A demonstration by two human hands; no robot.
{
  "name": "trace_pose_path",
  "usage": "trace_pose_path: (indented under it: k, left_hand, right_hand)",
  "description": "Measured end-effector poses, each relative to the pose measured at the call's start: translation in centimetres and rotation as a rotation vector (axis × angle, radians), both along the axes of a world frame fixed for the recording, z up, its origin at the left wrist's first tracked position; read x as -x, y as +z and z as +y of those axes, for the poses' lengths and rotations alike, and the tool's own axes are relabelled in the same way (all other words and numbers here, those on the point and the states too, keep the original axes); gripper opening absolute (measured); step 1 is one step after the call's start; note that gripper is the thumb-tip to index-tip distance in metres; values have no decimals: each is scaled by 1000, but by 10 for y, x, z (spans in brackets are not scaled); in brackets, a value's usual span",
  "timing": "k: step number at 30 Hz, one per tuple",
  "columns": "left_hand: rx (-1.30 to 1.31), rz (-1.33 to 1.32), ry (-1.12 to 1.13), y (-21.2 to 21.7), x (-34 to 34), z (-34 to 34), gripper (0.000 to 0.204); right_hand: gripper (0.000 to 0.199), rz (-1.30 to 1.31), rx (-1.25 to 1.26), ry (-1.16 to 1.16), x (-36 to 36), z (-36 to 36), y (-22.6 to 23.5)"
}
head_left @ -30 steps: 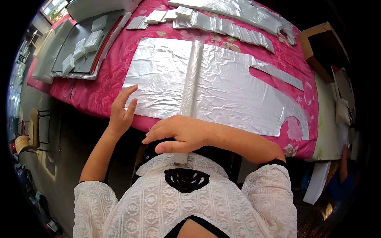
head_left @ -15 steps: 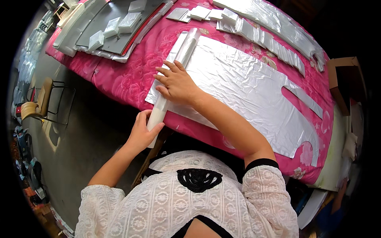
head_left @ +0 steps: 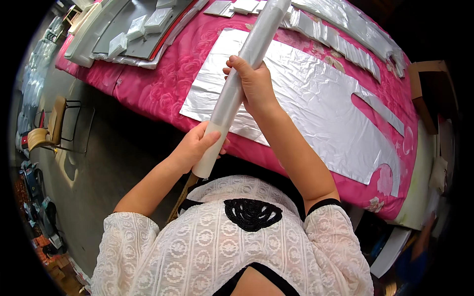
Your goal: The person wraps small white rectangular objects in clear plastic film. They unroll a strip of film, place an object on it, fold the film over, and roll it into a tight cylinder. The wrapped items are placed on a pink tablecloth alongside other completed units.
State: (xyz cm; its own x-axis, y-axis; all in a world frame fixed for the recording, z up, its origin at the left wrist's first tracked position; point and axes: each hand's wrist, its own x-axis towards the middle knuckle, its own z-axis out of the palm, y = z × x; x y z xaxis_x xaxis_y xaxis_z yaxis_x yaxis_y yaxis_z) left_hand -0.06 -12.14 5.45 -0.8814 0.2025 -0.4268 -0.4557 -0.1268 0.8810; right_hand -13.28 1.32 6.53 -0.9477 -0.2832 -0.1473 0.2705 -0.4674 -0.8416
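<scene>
A long roll of clear plastic film (head_left: 228,101), with a bare whitish tube end toward me, is held slantwise above the table. My left hand (head_left: 198,147) grips its near end, thumb on top. Farther up, my right hand (head_left: 253,81) is wrapped round the middle of the roll, with the thumb across it. Beneath lies a flat, creased, silvery-white plastic bag (head_left: 306,108) with two handle straps at its right end. The roll covers part of the bag's left portion.
The table has a pink flowered cloth (head_left: 153,98). Folded plastic packets (head_left: 340,52) lie in a row at the back, beside more plastic sheets (head_left: 350,29). A grey board (head_left: 111,37) with small packets is at far left. A chair (head_left: 52,128) stands left; a cardboard box (head_left: 432,93), right.
The roll has been lifted off the bag and raised toward the upper right. My right hand has gone from lying flat on it to gripping round it; my left hand rose with its end.
</scene>
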Motion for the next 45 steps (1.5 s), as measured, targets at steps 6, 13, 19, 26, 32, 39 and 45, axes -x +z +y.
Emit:
trace_pose_path:
  k: [6, 13, 19, 26, 32, 39, 45]
  left_hand:
    - [-13, 14, -159, 10, 8, 34, 46]
    - [-308, -109, -280, 9, 11, 50, 55]
    - [233, 112, -228, -4, 21, 62, 51]
    - [-63, -123, -248, -18, 21, 53, 62]
    - [-164, -288, -479, -20, 2, 29, 72]
    - [-149, -407, -469, -31, -18, 15, 68]
    - [-220, -454, -457, -29, -16, 16, 70]
  right_hand:
    - [56, 2, 232, -54, -13, 27, 1]
    - [54, -45, 198, -109, -35, 50, 0]
    - [45, -20, -74, -328, -44, 56, -13]
    - [47, -91, 71, -221, -46, 63, -30]
    - [41, -93, 123, -388, 26, 168, -52]
    - [29, -106, -526, -99, 31, 239, -41]
    - [24, -7, -683, 269, 24, 220, -33]
